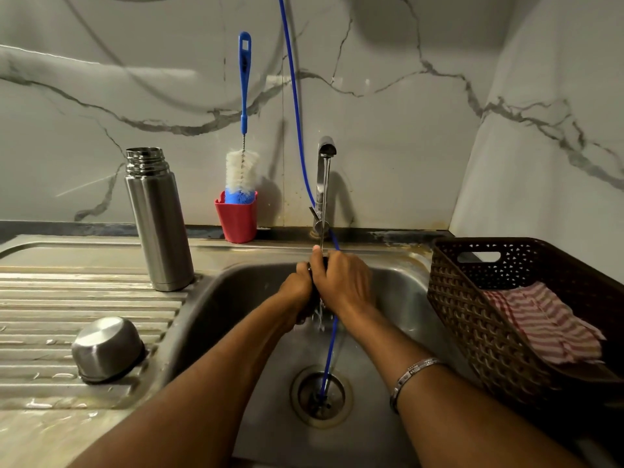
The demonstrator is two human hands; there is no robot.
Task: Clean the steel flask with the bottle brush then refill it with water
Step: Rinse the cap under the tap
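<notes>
The steel flask (158, 217) stands upright and uncapped on the drainboard, left of the sink. Its steel cup lid (106, 347) lies upside down nearer to me on the ridges. The bottle brush (243, 130), blue handle and white bristles, stands bristles-down in a red cup (236, 219) against the wall. Over the sink basin (233, 298), my left hand (297, 292) and my right hand (341, 285) are curled together around a small dark object, mostly hidden, held under the stream from the tap (326, 153).
A thin blue hose (295, 96) runs down the wall, behind my hands and into the drain (320, 395). A brown woven basket (499, 319) with a red-striped cloth (543, 325) sits at the sink's right edge. Marble wall behind.
</notes>
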